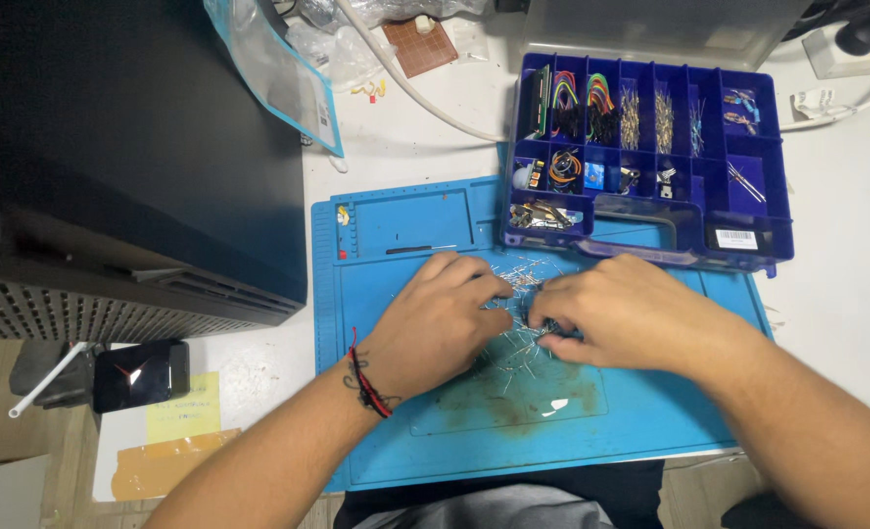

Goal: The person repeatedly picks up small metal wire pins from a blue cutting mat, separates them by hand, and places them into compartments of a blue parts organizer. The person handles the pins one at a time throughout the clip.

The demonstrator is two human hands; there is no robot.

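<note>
Head camera, steep downward, close (single view).

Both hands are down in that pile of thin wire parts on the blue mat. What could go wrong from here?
The loose wire parts are spread thinly and could get swept off the blue mat by the left hand or right hand. Their thin legs may bend under the fingers. The open parts box sits just behind the hands, so a quick lift could knock it.

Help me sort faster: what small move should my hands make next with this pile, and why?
Probably pinch a few thin wire parts free with the right hand, while the left hand steadies the rest. They lie tangled on the blue mat, near the open blue box.
</note>
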